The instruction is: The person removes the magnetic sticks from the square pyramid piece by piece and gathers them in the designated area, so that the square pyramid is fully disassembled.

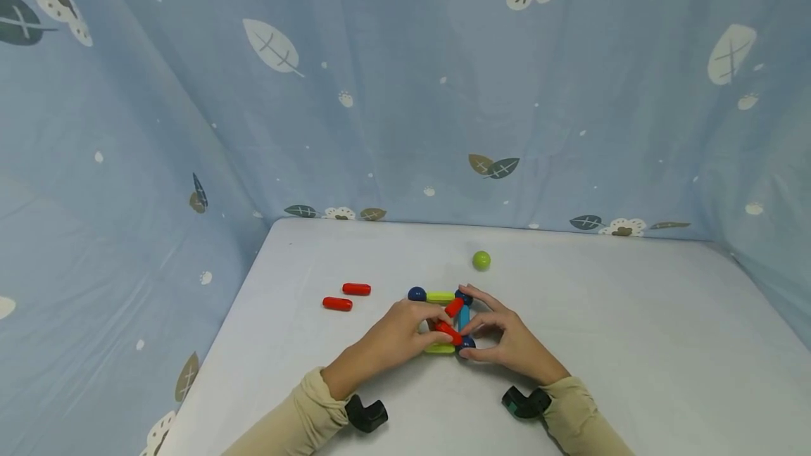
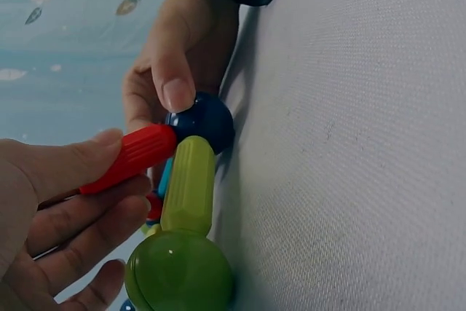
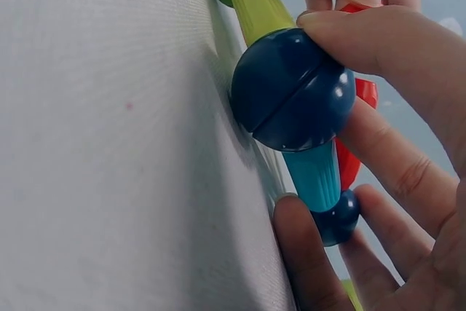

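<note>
My left hand [image 1: 402, 326] pinches a red rod [image 2: 138, 152] between thumb and fingers. One end of that rod meets a dark blue ball [image 3: 291, 89] at the near right corner of a rod-and-ball frame on the table. My right hand [image 1: 510, 340] holds this ball, thumb on its near side; other fingers reach along a light blue rod [image 3: 314, 178] toward a second dark blue ball [image 3: 338, 218]. From the held ball a yellow-green rod [image 2: 189, 187] runs to a green ball [image 2: 178, 274]. Another red rod [image 1: 454, 307] slants from the far right ball; its other end is hidden.
Two loose red rods [image 1: 347, 297] lie left of the frame on the white table [image 1: 633, 329]. A loose green ball [image 1: 481, 260] sits behind it. The frame's far side has a yellow-green rod [image 1: 440, 296] and a dark blue ball [image 1: 417, 293]. Blue cloth [image 1: 405, 90] hangs behind and at the sides.
</note>
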The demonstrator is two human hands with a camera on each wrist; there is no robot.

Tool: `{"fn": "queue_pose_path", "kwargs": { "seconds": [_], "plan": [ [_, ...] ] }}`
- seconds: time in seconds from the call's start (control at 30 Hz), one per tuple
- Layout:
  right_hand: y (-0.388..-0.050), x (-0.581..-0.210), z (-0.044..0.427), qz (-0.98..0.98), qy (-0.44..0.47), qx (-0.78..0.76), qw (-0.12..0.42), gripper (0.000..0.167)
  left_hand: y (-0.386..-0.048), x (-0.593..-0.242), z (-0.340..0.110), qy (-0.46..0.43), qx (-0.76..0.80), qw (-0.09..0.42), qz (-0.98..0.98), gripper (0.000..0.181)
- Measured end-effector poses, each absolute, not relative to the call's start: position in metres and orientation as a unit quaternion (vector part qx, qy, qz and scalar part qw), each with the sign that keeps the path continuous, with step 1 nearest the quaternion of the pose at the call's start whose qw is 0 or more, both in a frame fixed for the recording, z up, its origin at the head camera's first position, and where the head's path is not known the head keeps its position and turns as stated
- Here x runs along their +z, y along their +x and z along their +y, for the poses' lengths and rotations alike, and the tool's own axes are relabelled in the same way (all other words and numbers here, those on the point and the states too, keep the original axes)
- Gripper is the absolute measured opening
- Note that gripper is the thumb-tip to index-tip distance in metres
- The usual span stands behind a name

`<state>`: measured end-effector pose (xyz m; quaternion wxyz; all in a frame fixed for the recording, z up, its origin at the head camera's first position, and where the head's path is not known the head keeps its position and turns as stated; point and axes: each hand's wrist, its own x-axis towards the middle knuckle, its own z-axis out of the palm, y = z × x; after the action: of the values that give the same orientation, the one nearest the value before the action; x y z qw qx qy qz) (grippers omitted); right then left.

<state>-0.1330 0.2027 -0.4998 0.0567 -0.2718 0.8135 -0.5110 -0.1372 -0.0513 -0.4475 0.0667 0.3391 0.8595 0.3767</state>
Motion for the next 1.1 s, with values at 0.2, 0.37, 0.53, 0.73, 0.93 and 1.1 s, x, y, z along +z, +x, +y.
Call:
{"fn": "queue_pose_path", "kwargs": {
  "seconds": [0.2, 0.37, 0.53, 0.73, 0.93, 1.1],
  "plan": [
    [-0.132, -0.496, 0.203, 0.816, -0.267, -0.508, 0.064, 0.019, -0.137, -0.448, -0.052, 0.342, 0.367, 0.062, 0.863, 0.012],
    [-0.133, -0.496, 0.208, 0.826, -0.271, -0.491, 0.060, 0.017, -0.142, -0.436, -0.064, 0.315, 0.398, 0.029, 0.861, 0.017],
    [-0.135, -0.499, 0.217, 0.836, -0.261, -0.479, 0.052, 0.019, -0.154, -0.418, -0.089, 0.212, 0.457, -0.058, 0.862, 0.019],
    [-0.134, -0.502, 0.217, 0.827, -0.253, -0.498, 0.069, 0.019, -0.168, -0.429, -0.103, 0.164, 0.380, -0.026, 0.910, 0.016],
    [-0.132, -0.501, 0.214, 0.823, -0.253, -0.503, 0.066, 0.018, -0.172, -0.435, -0.107, 0.138, 0.278, 0.003, 0.951, 0.015],
    [-0.134, -0.499, 0.214, 0.823, -0.256, -0.503, 0.065, 0.019, -0.173, -0.435, -0.109, 0.121, 0.250, 0.046, 0.960, 0.016]
  ]
}}
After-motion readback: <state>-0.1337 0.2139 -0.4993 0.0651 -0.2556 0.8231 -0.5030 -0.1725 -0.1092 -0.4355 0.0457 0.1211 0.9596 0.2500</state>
